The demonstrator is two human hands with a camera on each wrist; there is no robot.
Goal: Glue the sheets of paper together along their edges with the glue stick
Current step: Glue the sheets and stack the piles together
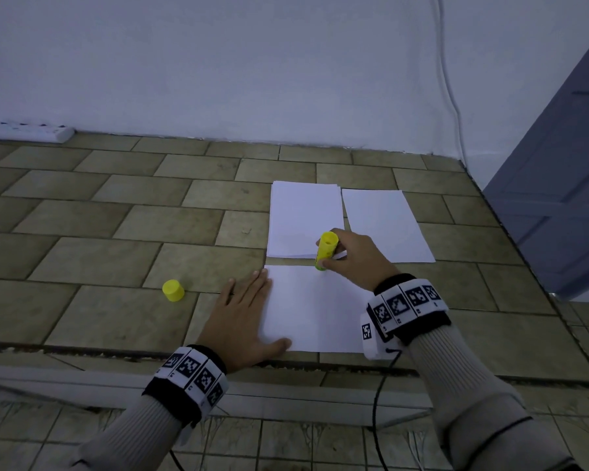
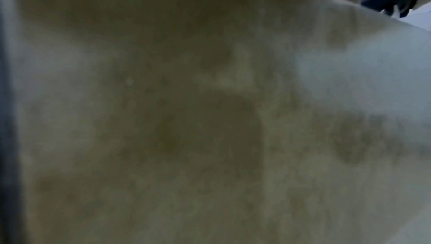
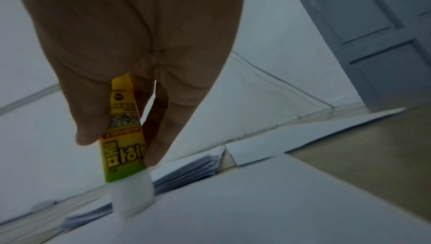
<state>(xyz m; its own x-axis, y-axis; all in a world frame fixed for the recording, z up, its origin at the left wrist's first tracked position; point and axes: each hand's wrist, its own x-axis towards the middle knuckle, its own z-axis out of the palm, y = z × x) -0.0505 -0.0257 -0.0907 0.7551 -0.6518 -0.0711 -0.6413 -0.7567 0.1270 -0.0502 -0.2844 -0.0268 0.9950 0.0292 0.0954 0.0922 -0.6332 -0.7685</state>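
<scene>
A white sheet (image 1: 317,311) lies nearest me on the tiled floor. My left hand (image 1: 249,311) rests flat on its left edge, fingers straight. My right hand (image 1: 347,256) grips a yellow glue stick (image 1: 326,249) upright, its white glue tip (image 3: 133,198) touching the sheet's far edge (image 3: 233,211). Just beyond lies a stack of paper (image 1: 305,219), and to its right a single sheet (image 1: 385,226). The left wrist view shows only blurred floor.
The yellow glue cap (image 1: 173,290) stands on the tiles left of my left hand. A white power strip (image 1: 28,130) lies along the wall at far left. A grey door (image 1: 558,198) stands at the right, with a cable (image 1: 451,90) running down the wall.
</scene>
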